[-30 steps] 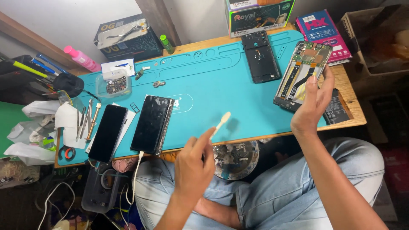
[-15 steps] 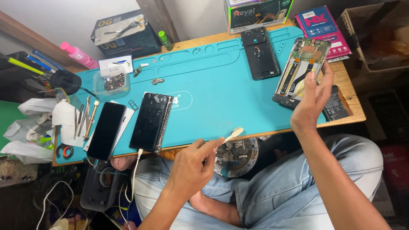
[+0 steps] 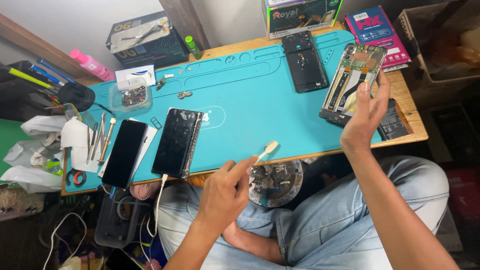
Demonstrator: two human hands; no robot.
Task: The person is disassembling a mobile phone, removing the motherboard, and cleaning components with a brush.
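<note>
Head view looked down on a wooden worktop point(image 3: 407, 102) covered by a teal mat point(image 3: 250, 100), which serves as the landmark for everything else. At the mat's right edge, the right hand point(image 3: 367, 117) was closed around the lower end of an opened phone frame point(image 3: 352, 82), fingers curled along its right side and the thumb laid across its inner face, where circuit boards and flat cables showed. The frame's upper end lay over the mat's far right corner. Over the mat's near edge, about midway along, the left hand point(image 3: 225, 192) was pinched shut on a small pale spatula-like tool point(image 3: 267, 148), index finger stretched along its shaft, the tip pointing up and to the right. Whether the tip touched the mat could not be told.

On the mat's near left part lay a dark phone screen point(image 3: 177, 141) with a white cable running from its near end down off the mat. Just left of it, at the mat's left margin, a second black phone point(image 3: 125, 152) rested on a white sheet. Near the mat's far edge, right of centre, sat a black back cover point(image 3: 304, 61). Just off the mat's near right corner, beside the right wrist, lay a dark flat battery point(image 3: 395, 119). Below the mat's near edge, a round tin point(image 3: 277, 182) of small parts sat on the person's lap.
</note>
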